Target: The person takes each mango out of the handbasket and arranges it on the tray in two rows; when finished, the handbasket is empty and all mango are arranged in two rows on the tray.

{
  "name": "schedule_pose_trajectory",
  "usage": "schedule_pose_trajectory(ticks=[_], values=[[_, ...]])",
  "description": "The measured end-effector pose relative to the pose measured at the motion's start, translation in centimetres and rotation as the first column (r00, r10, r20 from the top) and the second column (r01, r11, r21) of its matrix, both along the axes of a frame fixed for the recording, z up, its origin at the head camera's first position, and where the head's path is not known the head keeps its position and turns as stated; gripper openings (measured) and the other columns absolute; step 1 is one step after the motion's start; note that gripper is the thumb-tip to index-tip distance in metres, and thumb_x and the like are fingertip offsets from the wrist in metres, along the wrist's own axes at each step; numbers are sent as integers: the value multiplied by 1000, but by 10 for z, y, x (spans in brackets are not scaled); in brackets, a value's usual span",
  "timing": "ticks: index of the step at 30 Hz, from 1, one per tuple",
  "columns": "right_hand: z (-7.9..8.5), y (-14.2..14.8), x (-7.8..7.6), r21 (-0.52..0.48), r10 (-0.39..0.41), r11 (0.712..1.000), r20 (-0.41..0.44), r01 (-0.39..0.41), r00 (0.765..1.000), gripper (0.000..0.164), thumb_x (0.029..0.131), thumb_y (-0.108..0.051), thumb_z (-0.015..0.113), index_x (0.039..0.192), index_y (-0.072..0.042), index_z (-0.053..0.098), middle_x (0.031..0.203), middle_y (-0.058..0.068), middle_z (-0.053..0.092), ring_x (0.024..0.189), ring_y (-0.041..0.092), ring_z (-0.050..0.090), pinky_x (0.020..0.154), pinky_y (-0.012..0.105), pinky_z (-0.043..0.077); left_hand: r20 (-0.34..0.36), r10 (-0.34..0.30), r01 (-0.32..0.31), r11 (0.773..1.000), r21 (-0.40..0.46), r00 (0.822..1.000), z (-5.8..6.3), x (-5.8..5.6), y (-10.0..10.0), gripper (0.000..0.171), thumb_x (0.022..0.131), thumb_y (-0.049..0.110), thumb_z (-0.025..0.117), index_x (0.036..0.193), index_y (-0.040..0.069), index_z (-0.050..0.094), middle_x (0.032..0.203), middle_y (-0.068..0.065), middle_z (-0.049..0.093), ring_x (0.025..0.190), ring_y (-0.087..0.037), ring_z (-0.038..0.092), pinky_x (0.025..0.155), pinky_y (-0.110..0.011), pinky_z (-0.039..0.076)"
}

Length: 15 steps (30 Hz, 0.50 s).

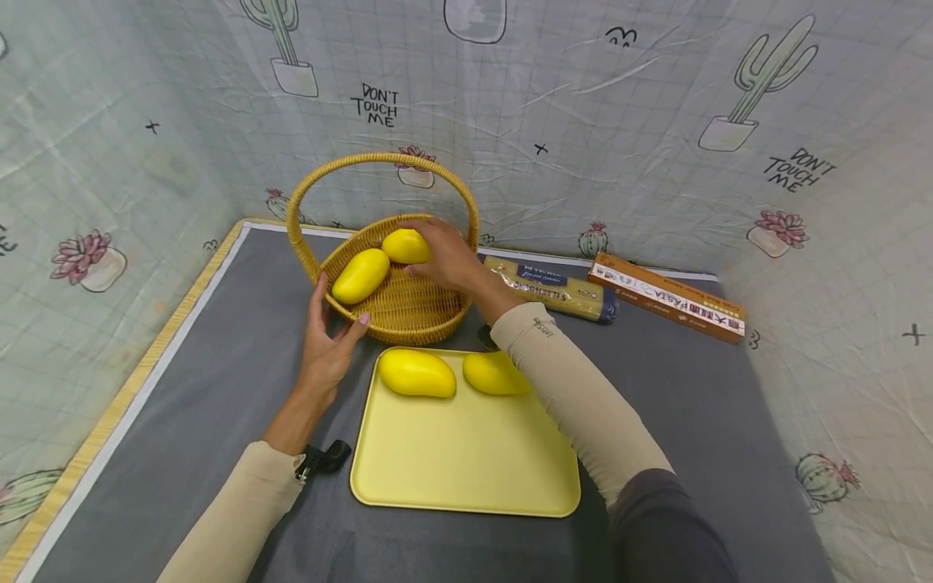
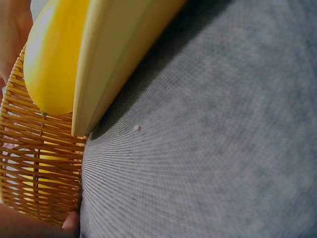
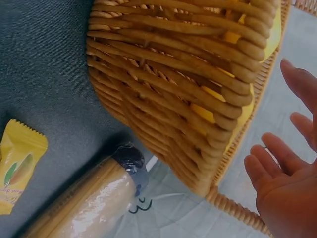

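A wicker basket [image 1: 411, 312] with a tall arched handle holds two yellow mangoes, one at the left [image 1: 361, 276] and one farther back [image 1: 406, 246]. My left hand [image 1: 325, 352] holds the basket's near left side, thumb and fingers spread along the rim. Inside the basket, my right hand [image 1: 446, 257] is beside the back mango; the right wrist view shows its palm bare and fingers loosely spread. On a yellow tray [image 1: 466, 461] in front lie two more mangoes, one at the left [image 1: 415, 373] and one [image 1: 496, 374] partly behind my right forearm.
A spaghetti packet [image 1: 554, 287] and a long pasta box [image 1: 666, 295] lie right of the basket. The right wrist view shows a small yellow wrapper [image 3: 22, 163] on the grey table cover [image 1: 678, 453]. A patterned curtain [image 1: 539, 113] hangs close behind the basket.
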State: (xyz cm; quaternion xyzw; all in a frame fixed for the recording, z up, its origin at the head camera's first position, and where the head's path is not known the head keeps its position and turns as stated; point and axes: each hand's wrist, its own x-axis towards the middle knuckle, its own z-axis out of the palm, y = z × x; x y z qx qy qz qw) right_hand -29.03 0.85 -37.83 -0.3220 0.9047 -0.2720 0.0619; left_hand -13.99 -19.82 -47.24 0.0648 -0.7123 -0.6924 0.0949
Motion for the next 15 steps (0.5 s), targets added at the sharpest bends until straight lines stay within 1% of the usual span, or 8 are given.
schedule_pose_trajectory(ticks=[7,12,15], values=[[-9,-10,-13,23,-15,1000,49,14,999,73,98,-24,79,162,-15,45,168,8,44,158,32,35,132,48,31,12,0,0,1000,-6,1000,1,0,-1,97,101,18,75,171,39,11,179,15,3,167,-20,7,133,-57,26],[-13,-15,-20,89,-24,996,52,19,998,74,99,-25,78,163,-17,43,170,8,41,160,31,32,134,46,28,15,3,-3,1000,-5,1000,1,0,-1,97,101,18,75,171,41,11,179,15,3,167,-20,8,133,-56,27],[-15,-17,-23,121,-38,992,56,31,998,74,100,-26,78,164,-18,41,171,8,39,161,31,31,134,46,27,12,-2,2,1000,3,1000,2,1,0,96,102,18,74,171,40,12,179,14,4,167,-21,9,133,-55,27]])
